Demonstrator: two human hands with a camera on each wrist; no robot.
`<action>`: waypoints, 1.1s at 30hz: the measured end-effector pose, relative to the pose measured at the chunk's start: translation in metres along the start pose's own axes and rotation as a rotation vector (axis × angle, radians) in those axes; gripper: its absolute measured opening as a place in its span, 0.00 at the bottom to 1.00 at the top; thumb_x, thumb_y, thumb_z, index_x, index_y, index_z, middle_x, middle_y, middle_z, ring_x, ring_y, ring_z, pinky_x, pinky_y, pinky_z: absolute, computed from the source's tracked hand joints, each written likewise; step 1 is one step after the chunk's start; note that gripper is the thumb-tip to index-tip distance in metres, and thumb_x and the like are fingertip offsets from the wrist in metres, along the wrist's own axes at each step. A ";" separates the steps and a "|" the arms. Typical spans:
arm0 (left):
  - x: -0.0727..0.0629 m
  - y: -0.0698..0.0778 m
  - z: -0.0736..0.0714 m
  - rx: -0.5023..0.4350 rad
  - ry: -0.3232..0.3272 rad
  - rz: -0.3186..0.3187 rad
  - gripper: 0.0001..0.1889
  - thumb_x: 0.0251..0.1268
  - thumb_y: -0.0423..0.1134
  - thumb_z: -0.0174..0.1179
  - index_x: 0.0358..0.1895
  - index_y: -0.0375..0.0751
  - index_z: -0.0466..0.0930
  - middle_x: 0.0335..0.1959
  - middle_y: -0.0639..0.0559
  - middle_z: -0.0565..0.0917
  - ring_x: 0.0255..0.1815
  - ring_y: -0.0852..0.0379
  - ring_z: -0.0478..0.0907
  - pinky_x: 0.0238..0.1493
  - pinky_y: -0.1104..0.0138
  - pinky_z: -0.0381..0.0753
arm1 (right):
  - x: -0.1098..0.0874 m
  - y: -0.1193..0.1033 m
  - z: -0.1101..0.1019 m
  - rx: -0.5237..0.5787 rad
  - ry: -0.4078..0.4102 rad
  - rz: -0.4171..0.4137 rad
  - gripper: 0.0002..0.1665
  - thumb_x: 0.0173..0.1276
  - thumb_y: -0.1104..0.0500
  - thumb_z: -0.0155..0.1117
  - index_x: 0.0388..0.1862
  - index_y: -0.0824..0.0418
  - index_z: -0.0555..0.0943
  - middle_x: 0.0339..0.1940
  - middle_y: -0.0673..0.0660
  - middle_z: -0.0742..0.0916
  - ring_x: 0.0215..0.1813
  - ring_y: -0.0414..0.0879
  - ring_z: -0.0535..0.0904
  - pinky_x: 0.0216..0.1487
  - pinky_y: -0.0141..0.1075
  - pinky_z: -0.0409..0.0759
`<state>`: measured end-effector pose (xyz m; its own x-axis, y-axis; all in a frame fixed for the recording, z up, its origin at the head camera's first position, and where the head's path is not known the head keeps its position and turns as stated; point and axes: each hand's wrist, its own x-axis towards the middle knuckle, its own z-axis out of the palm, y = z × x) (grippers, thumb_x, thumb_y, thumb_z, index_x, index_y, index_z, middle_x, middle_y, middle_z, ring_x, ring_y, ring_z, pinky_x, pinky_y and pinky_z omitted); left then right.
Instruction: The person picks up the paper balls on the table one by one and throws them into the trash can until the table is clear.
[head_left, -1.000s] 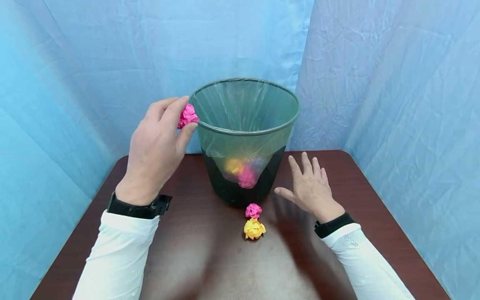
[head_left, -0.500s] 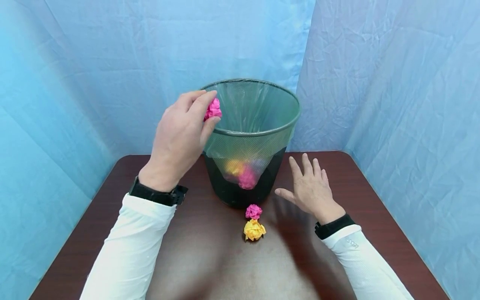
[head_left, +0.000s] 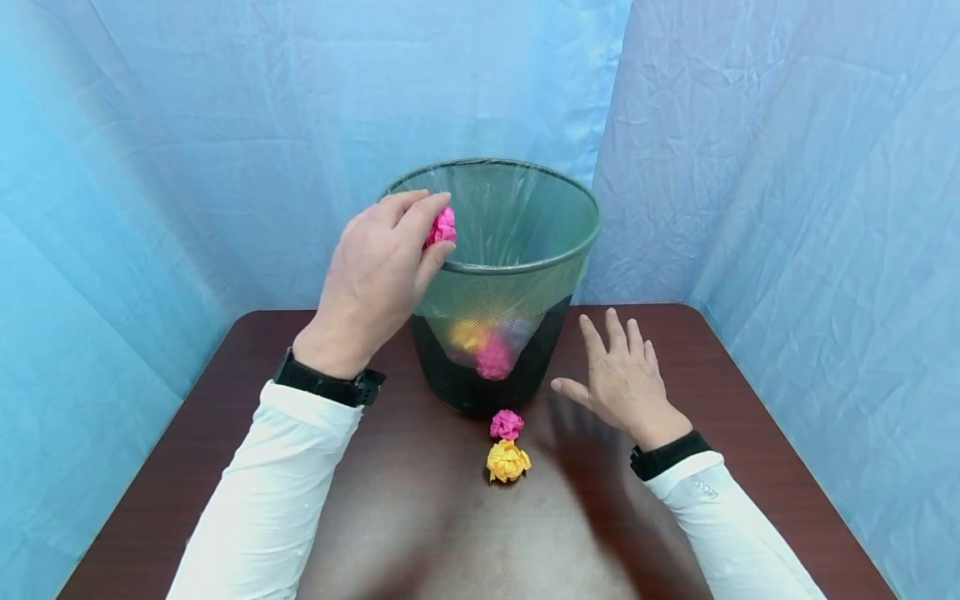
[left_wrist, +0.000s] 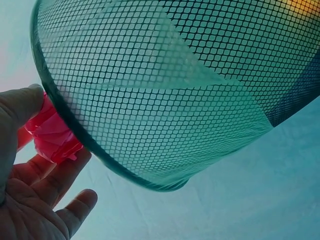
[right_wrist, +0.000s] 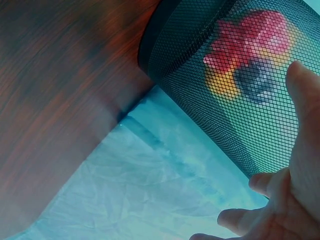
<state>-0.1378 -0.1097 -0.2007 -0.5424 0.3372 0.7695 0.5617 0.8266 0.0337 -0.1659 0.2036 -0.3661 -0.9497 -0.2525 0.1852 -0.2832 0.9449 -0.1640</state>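
Between thumb and fingers, my left hand [head_left: 378, 271] pinches a crumpled pink paper ball [head_left: 444, 227] at the left part of the wastebasket's rim. The mesh wastebasket [head_left: 495, 392] stands upright with a green plastic liner [head_left: 517, 212] folded over its rim. Through the mesh, pink, yellow and dark paper balls [right_wrist: 265, 32] show inside. My right hand [head_left: 622, 379] is spread with fingers straight, just right of the basket, holding nothing. In the left wrist view the held pink ball [left_wrist: 52, 132] overlaps the rim.
A second pink paper ball [head_left: 507, 425] lies on the brown table [head_left: 420, 517] in front of the basket. Right before it sits a yellow paper ball [head_left: 508, 462]. Light blue cloth [head_left: 300, 125] hangs behind the table and on both sides.
My left hand has carried the pink paper ball rightward from outside the basket's left edge to its rim, dipping slightly at the end. The right hand stays put.
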 end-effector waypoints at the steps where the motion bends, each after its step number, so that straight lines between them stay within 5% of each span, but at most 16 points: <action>1: 0.000 0.000 0.000 0.003 -0.006 0.001 0.27 0.71 0.41 0.69 0.68 0.35 0.78 0.62 0.36 0.83 0.63 0.41 0.81 0.65 0.47 0.80 | 0.000 0.000 0.000 0.000 0.001 -0.001 0.63 0.65 0.29 0.69 0.86 0.58 0.54 0.84 0.74 0.55 0.82 0.78 0.49 0.76 0.73 0.54; 16: -0.003 -0.002 0.003 0.022 -0.054 -0.023 0.26 0.73 0.43 0.67 0.70 0.36 0.77 0.65 0.36 0.82 0.66 0.41 0.80 0.67 0.46 0.78 | 0.001 -0.002 -0.001 -0.004 -0.002 -0.007 0.62 0.66 0.31 0.69 0.86 0.59 0.54 0.84 0.75 0.55 0.82 0.78 0.49 0.76 0.73 0.54; 33: -0.006 0.000 0.007 0.083 -0.039 -0.008 0.25 0.76 0.42 0.64 0.71 0.37 0.77 0.65 0.37 0.82 0.65 0.43 0.81 0.65 0.45 0.79 | 0.002 -0.001 0.002 0.009 -0.012 -0.003 0.63 0.65 0.30 0.69 0.86 0.59 0.53 0.84 0.75 0.54 0.82 0.78 0.48 0.76 0.73 0.53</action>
<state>-0.1390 -0.1084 -0.2094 -0.5713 0.3466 0.7440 0.5043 0.8634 -0.0150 -0.1683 0.2019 -0.3677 -0.9504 -0.2579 0.1740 -0.2872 0.9423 -0.1718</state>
